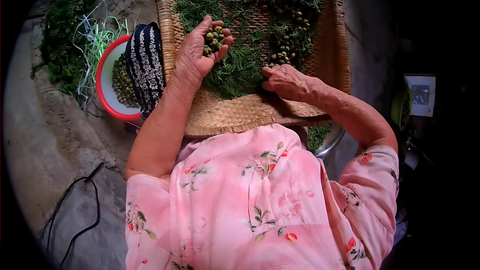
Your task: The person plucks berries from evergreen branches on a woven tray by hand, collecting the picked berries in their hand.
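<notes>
Head view: tray (336,65) holds sprigs (235,72); bowl (101,82), cones (122,84).

Small grn cones (213,40) piled in L hand (192,54); more, prob. same, w/ feathery grn sprigs (231,72) on woven tray (235,107).

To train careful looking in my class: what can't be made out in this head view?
All in the head view:
- Right hand: whether it pinches anything; its own back hides the grip.
- Cones in the left hand: exact count; fingers and overlapping cones hide some.
- Bowl: its right side; the cloth covers it.
- White card: its picture; too small and dim.
</notes>
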The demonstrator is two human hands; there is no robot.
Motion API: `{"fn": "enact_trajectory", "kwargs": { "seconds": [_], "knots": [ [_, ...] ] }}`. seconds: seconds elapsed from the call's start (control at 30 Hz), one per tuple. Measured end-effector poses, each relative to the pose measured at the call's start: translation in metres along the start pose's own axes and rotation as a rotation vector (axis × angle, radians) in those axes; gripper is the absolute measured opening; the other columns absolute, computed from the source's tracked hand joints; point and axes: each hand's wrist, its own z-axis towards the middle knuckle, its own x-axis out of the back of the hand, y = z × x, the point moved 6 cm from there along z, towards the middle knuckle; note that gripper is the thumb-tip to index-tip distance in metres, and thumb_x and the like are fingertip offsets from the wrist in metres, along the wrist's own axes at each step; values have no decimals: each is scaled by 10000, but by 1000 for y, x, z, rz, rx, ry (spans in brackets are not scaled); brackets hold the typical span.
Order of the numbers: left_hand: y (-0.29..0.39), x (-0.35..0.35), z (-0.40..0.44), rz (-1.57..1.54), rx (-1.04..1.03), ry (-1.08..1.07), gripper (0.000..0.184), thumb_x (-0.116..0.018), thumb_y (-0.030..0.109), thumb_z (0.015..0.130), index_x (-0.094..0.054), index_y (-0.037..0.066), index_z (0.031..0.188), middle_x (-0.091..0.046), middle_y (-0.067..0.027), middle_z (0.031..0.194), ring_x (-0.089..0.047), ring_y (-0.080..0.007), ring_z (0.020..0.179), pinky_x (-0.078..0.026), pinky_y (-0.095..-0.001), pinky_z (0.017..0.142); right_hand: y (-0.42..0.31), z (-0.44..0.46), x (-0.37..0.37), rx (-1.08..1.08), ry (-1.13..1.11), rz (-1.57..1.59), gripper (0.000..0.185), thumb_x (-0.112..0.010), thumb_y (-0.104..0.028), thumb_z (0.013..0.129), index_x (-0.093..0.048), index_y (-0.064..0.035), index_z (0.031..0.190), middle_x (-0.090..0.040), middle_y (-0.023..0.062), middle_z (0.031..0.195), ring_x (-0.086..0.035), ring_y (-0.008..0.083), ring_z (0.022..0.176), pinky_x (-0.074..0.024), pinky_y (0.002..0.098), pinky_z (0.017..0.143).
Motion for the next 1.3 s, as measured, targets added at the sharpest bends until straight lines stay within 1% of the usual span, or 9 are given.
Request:
{"fn": "enact_trajectory", "kwargs": {
  "seconds": [0.43,0.57,0.63,0.77,0.83,0.97,1.13,1.23,1.3],
  "knots": [
    [-9,1,5,-17,32,-5,363,-548,458,869,-579,110,966,-618,-39,800,-600,-167,677,-530,-290,503,8,24,115,-53,772,520,179,-594,-136,804,-577,-47,958,-575,120,840,-576,313,779,-461,400,660],
    [-3,-10,-17,-21,-30,108,345,-583,470,844,-579,134,920,-538,-16,922,-513,-148,832,-478,-417,750,-5,43,132,-110,824,494,210,-586,-95,804,-595,-77,1013,-594,108,885,-595,297,737,-481,363,630],
    [-8,-6,-1,-85,-26,-153,329,-588,453,846,-578,139,946,-531,-4,929,-503,-123,847,-486,-368,707,-12,46,138,-49,859,496,264,-589,-69,802,-600,-87,1065,-609,106,952,-621,278,775,-502,337,644],
    [2,-15,-7,-214,-79,-30,264,-578,403,861,-579,139,856,-570,-5,750,-548,-102,693,-495,-310,538,-4,41,140,-175,1089,541,251,-586,-65,840,-592,-50,1090,-614,90,987,-631,191,809,-513,285,658],
    [5,-18,-6,-266,-79,-60,248,-580,382,858,-578,135,885,-602,-17,749,-576,-129,603,-492,-319,503,7,44,131,-203,1250,972,222,-573,-92,879,-587,-23,1089,-606,52,987,-610,143,829,-502,262,682],
    [32,-21,-29,-186,-484,76,199,-587,264,860,-596,76,924,-602,-16,728,-567,-100,602,-459,-231,448,9,92,84,19,854,2407,356,-506,-331,931,-538,-16,1096,-517,-12,778,-492,63,672,-437,206,610],
    [36,-19,-30,-234,-618,117,142,-600,180,850,-638,44,860,-607,-19,739,-536,-86,617,-439,-238,489,-3,105,90,-224,1049,2253,403,-476,-429,924,-528,-47,1039,-469,-30,729,-403,60,616,-401,216,595],
    [40,-19,-40,-193,-563,129,158,-588,178,856,-633,27,859,-616,-34,751,-559,-110,659,-474,-265,574,12,113,77,-167,960,2342,428,-392,-435,949,-505,-33,1043,-570,85,981,-551,187,877,-460,305,799],
    [51,-24,-55,236,-927,254,183,-569,182,866,-613,8,834,-609,-48,727,-577,-139,683,-485,-280,635,4,115,85,-94,982,2346,351,-324,-300,982,-505,-41,1136,-496,54,1115,-487,162,993,-383,280,883]
  ]
}}
